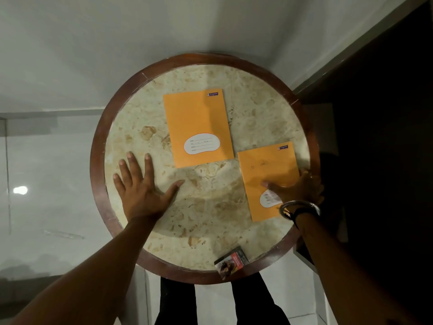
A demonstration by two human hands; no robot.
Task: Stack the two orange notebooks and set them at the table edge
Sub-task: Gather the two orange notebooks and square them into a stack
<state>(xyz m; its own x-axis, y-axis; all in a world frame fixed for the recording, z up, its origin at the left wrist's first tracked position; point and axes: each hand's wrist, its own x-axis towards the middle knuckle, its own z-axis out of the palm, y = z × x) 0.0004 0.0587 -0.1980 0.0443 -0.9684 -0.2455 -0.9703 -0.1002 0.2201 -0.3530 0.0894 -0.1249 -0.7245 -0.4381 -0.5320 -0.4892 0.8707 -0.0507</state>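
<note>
Two orange notebooks lie flat and apart on a round marble table (210,219). The larger-looking notebook (198,123) sits near the table's middle, with a white label at its lower end. The second notebook (267,174) lies at the right side, close to the rim. My right hand (297,187) rests on its right edge, thumb pressed on the cover just above its white label, fingers curled past the edge. My left hand (140,186) lies flat on the marble at the left, fingers spread, holding nothing.
A small dark box with a red printed face (230,260) lies at the near rim of the table. The table has a brown wooden rim (98,160). White floor lies around it; a dark wall or door stands at the right.
</note>
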